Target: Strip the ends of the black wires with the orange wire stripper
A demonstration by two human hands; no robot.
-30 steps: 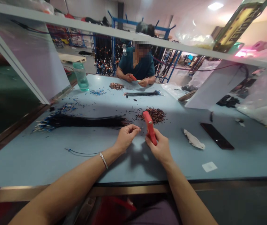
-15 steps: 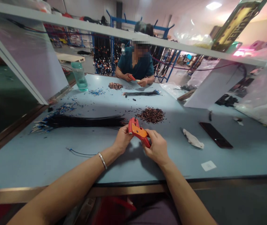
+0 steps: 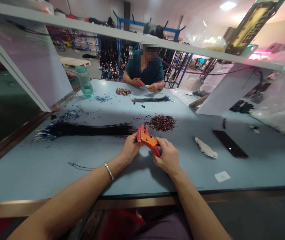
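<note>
My right hand (image 3: 167, 156) is closed around the handles of a red and orange wire stripper (image 3: 147, 139), held above the table with its jaws pointing up and left. At the jaw end, my left hand (image 3: 130, 147) is closed with its fingertips pinched. A single black wire (image 3: 84, 167) with a blue tip runs under my left forearm toward that hand; the stretch in the fingers is hidden. Just beyond my left hand lies a thick bundle of black wires (image 3: 92, 130), blue and white tips to the left. Past the tool is a pile of small copper-and-black wire scraps (image 3: 162, 122).
Across the table (image 3: 44, 173), a person (image 3: 144, 71) holds a similar red tool near a smaller wire bundle (image 3: 154, 99). A green bottle (image 3: 84, 82) stands back left. To my right are a phone (image 3: 229, 143), a crumpled white piece (image 3: 206, 147) and a paper square (image 3: 222, 176).
The loose wire's blue-tipped end has shifted slightly left and toward me. Both my hands and the wire stripper are almost exactly where they were.
</note>
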